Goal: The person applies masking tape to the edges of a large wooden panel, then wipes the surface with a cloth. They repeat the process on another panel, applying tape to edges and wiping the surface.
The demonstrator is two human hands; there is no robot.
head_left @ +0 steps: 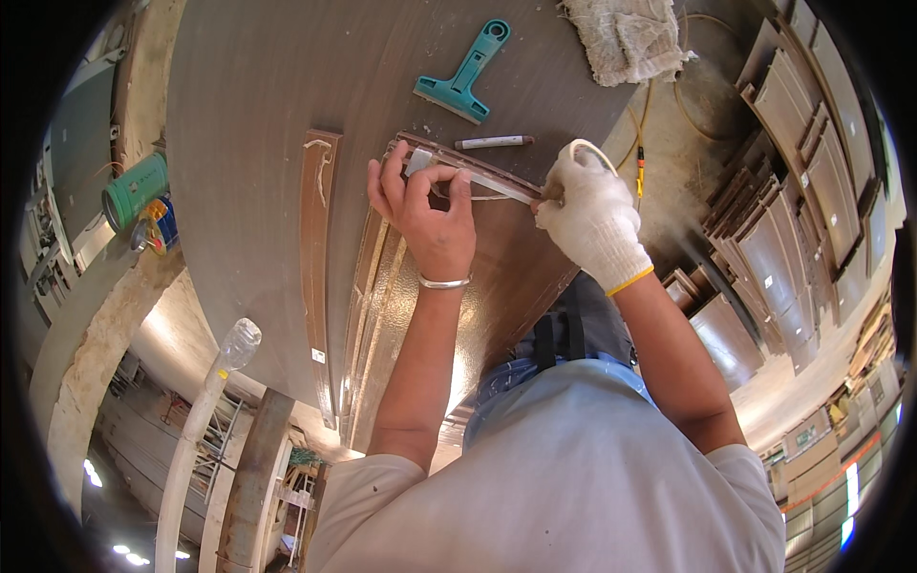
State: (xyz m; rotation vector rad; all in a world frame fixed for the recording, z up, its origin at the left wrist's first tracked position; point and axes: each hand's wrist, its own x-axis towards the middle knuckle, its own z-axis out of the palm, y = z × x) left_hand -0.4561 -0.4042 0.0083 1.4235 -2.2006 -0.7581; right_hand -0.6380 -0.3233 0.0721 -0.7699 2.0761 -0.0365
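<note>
My bare left hand (435,224), with a metal bangle at the wrist, bends over the far end of a long brown panel (521,248). Its thumb and index finger pinch a thin pale strip (501,184) lying along the panel's end edge. At the right corner of that edge, my right hand (594,215), in a white knit glove, is closed around the same strip. A loop of the strip curves above the glove. The right fingertips are partly hidden. Near the left fingers, a whitish piece (418,160) sits in the edge channel.
Beyond the panel lie a teal scraper (463,76), a marker pen (495,141) and a folded rag (626,38) on the grey table (244,191). A narrow brown strip of board (315,239) lies to the left. Stacked brown panels (774,248) stand at right; a green can (137,191) is at left.
</note>
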